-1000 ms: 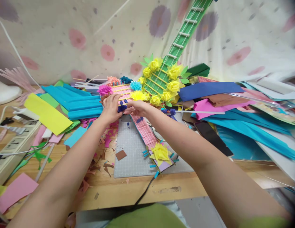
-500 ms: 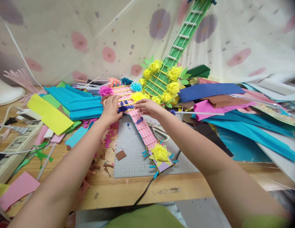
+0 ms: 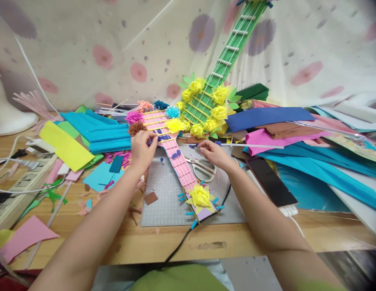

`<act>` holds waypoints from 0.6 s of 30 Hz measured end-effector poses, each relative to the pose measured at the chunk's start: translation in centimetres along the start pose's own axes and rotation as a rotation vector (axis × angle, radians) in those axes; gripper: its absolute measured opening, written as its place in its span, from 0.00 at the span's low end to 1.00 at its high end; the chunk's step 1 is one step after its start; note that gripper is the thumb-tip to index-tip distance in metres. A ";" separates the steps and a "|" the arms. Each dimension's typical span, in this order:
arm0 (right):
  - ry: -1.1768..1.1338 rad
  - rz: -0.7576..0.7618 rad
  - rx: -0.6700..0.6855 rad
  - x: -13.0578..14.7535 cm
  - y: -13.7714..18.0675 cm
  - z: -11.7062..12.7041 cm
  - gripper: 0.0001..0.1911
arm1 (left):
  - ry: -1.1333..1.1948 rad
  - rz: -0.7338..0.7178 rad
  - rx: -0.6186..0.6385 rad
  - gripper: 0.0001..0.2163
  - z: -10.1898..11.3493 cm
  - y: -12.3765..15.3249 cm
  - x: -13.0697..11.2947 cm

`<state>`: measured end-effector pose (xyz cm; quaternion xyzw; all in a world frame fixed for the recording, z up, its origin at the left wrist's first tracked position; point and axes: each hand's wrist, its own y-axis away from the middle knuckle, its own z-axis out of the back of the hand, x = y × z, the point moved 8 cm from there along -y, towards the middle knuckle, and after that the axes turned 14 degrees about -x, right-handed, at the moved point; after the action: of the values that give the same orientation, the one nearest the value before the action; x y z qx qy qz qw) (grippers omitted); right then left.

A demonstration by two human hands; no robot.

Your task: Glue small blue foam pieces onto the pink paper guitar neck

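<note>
Guitar (image 3: 188,174) laid headstock-first toward counter's (image 3: 145,244) front edge

By the left hand (image 3: 142,149), dark-blue paper (image 3: 166,138) is reached on the guitar's body; fingertips are drawn together, though any pinch cannot be told. The right hand (image 3: 216,154) is held curled near the scissors (image 3: 206,165), its grip equally unclear. A cutting mat (image 3: 168,210) is laid beneath, presumably for protection; toward the far edge, a green guitar (image 3: 222,69) is stood tilted.

From afar, I see a wooden table (image 3: 145,242) bearing a gridded grey cutting mat (image 3: 163,206) and a cream plastic power strip (image 3: 33,182).
</note>
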<state>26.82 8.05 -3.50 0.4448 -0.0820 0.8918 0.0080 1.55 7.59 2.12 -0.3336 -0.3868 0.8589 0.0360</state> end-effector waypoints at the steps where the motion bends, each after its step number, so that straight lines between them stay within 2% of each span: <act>1: 0.018 -0.017 0.016 -0.6 0.3 0.2 0.07 | 0.014 0.001 0.069 0.05 -0.9 0.8 -0.5; 4: 0.022 -0.053 0.069 -2.1 1.2 0.7 0.11 | 0.009 0.063 0.180 0.07 -2.7 2.9 -1.0; 8: 0.116 -0.040 0.123 -3.5 1.5 2.3 0.19 | 0.022 0.171 0.186 0.10 -3.4 4.6 -0.6; 13: 0.455 -0.069 -0.079 -5.1 0.7 6.0 0.27 | -0.020 0.156 0.195 0.09 -4.2 5.7 -0.7; 16: 0.523 -0.093 -0.126 -5.9 0.5 6.2 0.28 | -0.006 0.149 0.206 0.05 -4.6 6.1 -0.7; 18: 0.485 -0.027 -0.173 -5.7 0.2 5.6 0.27 | 0.052 0.173 0.184 0.04 -4.6 6.1 -0.6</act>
<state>34.75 7.35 -4.74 0.2168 -0.1475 0.9619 0.0775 6.01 6.08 -3.98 -0.3832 -0.2749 0.8818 0.0021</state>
